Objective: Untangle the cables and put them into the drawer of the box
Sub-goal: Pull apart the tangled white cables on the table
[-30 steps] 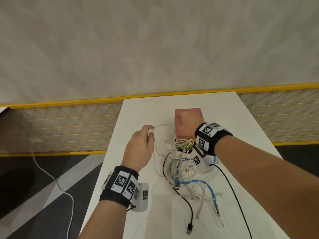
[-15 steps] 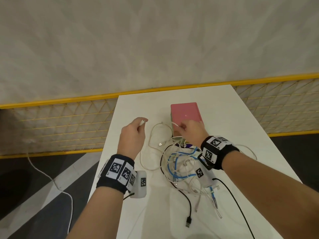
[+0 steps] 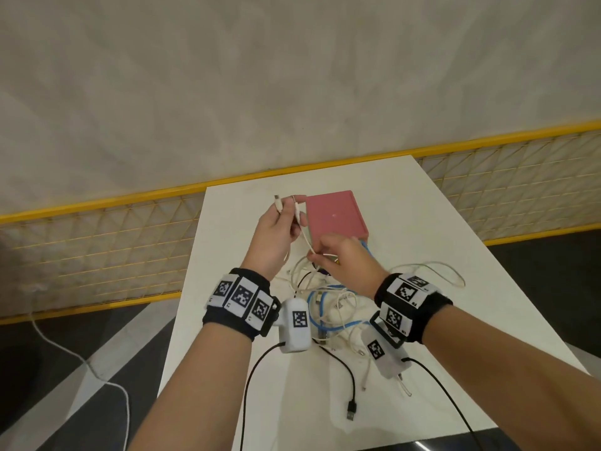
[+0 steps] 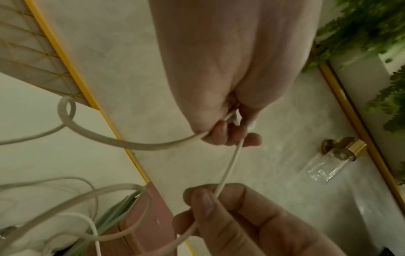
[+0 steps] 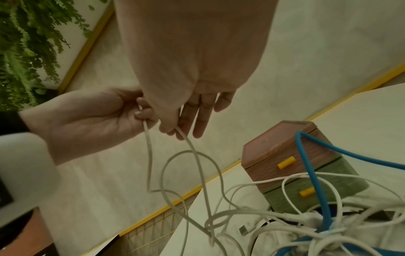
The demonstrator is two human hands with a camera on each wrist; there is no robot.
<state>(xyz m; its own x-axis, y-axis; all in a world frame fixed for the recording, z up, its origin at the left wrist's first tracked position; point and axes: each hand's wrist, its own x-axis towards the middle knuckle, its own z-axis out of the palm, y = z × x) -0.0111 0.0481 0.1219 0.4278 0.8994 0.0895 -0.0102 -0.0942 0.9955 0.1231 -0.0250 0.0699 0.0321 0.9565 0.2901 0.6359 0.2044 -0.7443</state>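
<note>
My left hand (image 3: pixel 287 211) is raised left of the pink box (image 3: pixel 335 216) and grips both plug ends of a white cable (image 3: pixel 304 234). My right hand (image 3: pixel 317 252) pinches the same cable a little lower, in front of the box. In the left wrist view the cable (image 4: pixel 230 164) runs taut from the left hand (image 4: pixel 232 133) down to the right hand (image 4: pixel 210 201). The right wrist view shows the right hand (image 5: pixel 173 132), the left hand (image 5: pixel 140 112), and the box (image 5: pixel 282 149) with its pink and green drawers shut. The cable tangle (image 3: pixel 328 304) of white, blue and black leads lies under my wrists.
A black cable with a USB plug (image 3: pixel 350 415) trails toward the near table edge. A white loop (image 3: pixel 448 271) lies right of the pile on the white table (image 3: pixel 455 242). A yellow wire fence (image 3: pixel 97 249) borders the table's far and left sides. A white cord (image 3: pixel 81 359) lies on the floor.
My right hand left the box and brought a white cable end to the left hand. The left hand rose and now holds both ends; the right pinches the cable lower down.
</note>
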